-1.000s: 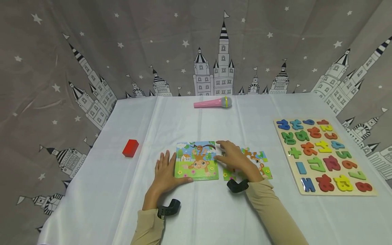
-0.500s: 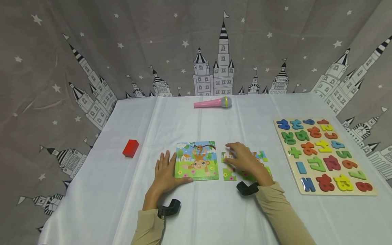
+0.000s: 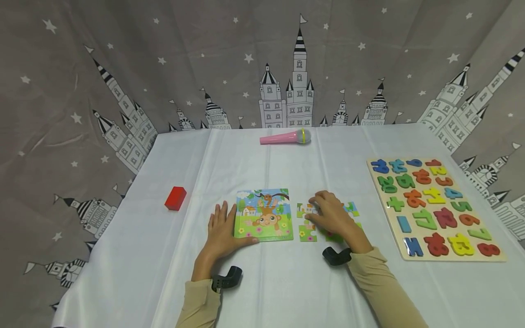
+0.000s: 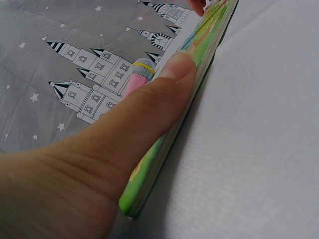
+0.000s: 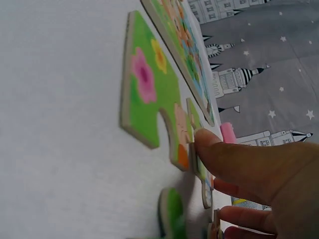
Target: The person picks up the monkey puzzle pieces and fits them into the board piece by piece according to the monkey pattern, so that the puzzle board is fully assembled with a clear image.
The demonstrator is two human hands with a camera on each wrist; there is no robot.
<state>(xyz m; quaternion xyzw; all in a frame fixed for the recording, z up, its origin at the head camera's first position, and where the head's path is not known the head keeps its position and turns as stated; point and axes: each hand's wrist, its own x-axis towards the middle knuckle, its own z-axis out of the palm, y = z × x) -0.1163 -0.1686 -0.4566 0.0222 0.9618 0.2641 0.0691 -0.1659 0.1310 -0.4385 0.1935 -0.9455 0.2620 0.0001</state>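
In the head view my left hand point(image 3: 221, 230) lies at the left side of a monkey picture puzzle board point(image 3: 262, 228), fingers straight. Its thumb point(image 4: 169, 84) rests along the board's near edge in the left wrist view. Just right of the board, loose puzzle pieces lie on the white cloth. My right hand point(image 3: 334, 216) is over them, fingers apart and bent, partly hiding the middle ones. Its thumb tip is right at the edge of a piece with a house point(image 3: 304, 209). A green piece with pink and yellow flowers point(image 5: 149, 84) lies close by.
A number puzzle board point(image 3: 393, 218) with coloured numerals lies at the right. A red block point(image 3: 175, 198) is at the left, and a pink toy microphone point(image 3: 283, 137) lies at the back. Behind the table hangs a grey castle-print curtain point(image 3: 197, 54).
My right hand has moved right, from the puzzle board's right edge to over the loose pieces, uncovering the house piece and the flower piece. My left hand has stayed in place.
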